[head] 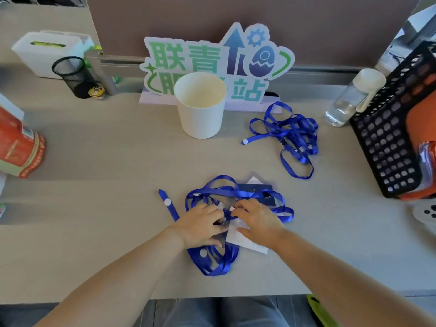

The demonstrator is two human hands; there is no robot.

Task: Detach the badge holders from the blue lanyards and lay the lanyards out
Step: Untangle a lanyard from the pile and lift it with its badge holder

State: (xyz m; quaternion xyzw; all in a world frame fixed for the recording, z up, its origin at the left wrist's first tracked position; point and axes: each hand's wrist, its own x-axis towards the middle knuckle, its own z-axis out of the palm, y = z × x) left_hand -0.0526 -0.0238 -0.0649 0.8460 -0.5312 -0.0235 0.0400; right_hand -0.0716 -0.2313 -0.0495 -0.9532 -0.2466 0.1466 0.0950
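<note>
Centrally, blue lanyards point(212, 263) tangled; left hand point(200, 224), right hand point(258, 220) pinch clear badge holder point(243, 239).

glossy ribbon lanyards point(213, 260), matt paper cup point(200, 107)

My left hand point(200, 224) and right hand point(258, 220) hold a lanyard tangle point(245, 193) near the counter's point(106, 161) front edge. Another tangle point(297, 131) lies behind, right of the cup point(200, 119).

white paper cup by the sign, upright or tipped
Upright: the white paper cup stands on its base on the beige table, open mouth up.
</note>
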